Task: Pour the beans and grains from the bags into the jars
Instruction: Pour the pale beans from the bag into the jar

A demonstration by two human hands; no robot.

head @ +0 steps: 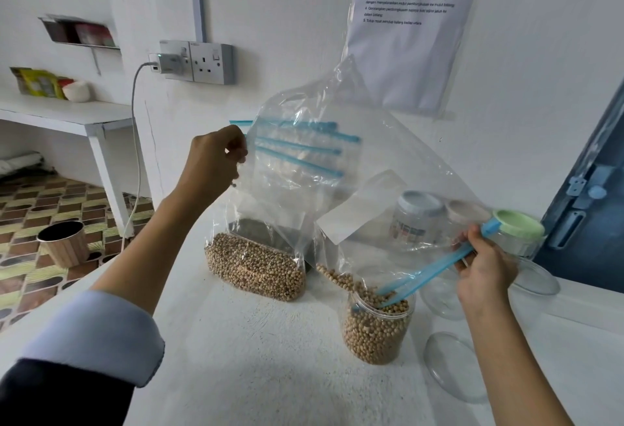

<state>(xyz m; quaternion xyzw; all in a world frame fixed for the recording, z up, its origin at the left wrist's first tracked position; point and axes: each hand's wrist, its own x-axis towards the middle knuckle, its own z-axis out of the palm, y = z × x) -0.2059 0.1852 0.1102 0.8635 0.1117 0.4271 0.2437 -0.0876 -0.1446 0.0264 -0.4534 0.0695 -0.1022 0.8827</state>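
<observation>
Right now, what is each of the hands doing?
Left hand: pinching the upper corner of the clear plastic zip bag being emptied.
Right hand: gripping that bag's blue zip edge over the clear jar of beans.

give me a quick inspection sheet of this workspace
surface: white counter, grainy top
job's things: clear zip bag tipped, soybeans spilling into the open jar, which is nearly full; second bag of soybeans standing behind; lidded jars at the back
clutter: two clear lids lying flat by the jar
grippers: left hand pinches the bag's raised corner; right hand grips its blue zip edge
cables: white charger cable hanging from the wall socket
surroundings: printed instruction sheet on wall, bin on patterned floor
</observation>
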